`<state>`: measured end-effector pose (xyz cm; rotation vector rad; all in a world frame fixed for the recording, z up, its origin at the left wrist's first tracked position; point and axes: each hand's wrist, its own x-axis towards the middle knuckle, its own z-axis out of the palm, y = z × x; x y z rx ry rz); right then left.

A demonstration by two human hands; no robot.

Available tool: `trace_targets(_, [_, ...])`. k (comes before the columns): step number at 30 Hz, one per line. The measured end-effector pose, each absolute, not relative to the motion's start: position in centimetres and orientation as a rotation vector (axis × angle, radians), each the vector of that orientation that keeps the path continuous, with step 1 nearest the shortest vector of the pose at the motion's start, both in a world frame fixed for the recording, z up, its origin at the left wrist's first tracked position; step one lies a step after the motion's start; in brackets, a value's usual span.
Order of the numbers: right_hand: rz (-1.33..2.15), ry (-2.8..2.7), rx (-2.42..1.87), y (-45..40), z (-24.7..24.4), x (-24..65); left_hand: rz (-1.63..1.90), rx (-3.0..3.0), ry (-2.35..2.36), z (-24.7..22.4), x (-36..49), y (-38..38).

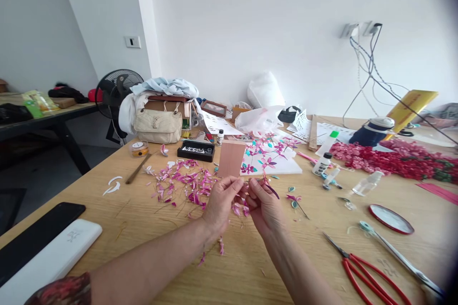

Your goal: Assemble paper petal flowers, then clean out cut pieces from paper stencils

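My left hand (222,202) and my right hand (265,206) meet above the middle of the wooden table, thumbs and fingers pinched. A dark purple curved petal (273,191) sticks out at the right hand's fingers. What lies between the left fingertips is too small to make out. Loose pink-purple petals (195,178) with thin stems are scattered beside and under the left hand. Behind the hands stands a flat pinkish block (231,158). Assembled magenta flowers with teal leaves (269,163) are on a white sheet (291,164). A small flower with a stem (294,198) lies right of my right hand.
Red-handled scissors (365,267), a metal tool (404,255) and a red-rimmed dish (391,219) lie at right. Small bottles (322,164) stand behind them, near red and pink flower bunches (386,159). A white power bank (53,257) and black phone (43,233) lie at left.
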<state>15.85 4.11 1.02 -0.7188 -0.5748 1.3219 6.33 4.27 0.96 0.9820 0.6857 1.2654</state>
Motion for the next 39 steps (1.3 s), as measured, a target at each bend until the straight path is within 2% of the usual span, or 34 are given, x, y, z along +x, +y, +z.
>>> trace_targets(6, [1.375,-0.719,-0.709,4.3,1.4,17.3,1.406,1.017,0.727,1.1,5.3,5.2])
trace_targets(10, [1.399,-0.797,-0.684,4.3,1.0,17.7,1.247,1.192,0.82,1.2,5.0,6.0])
trace_targets(15, [1.498,-0.847,-0.685,4.0,1.0,17.1,1.149,1.31,0.683,1.2,5.2,5.7])
trace_targets(22, [1.566,-0.84,-0.685,3.7,0.6,16.7,1.156,1.154,0.477,1.5,5.3,5.1])
trace_targets(28, [1.602,-0.833,-0.697,3.8,0.0,16.5,1.073,1.027,0.567,1.7,5.4,5.3])
trace_targets(34, [1.599,-0.89,-0.702,3.7,-0.1,16.3,1.201,0.936,0.616,2.0,5.1,6.0])
trace_targets(39, [1.626,-0.905,-0.718,3.7,-0.1,16.4,1.098,0.954,0.568,2.1,4.6,6.4])
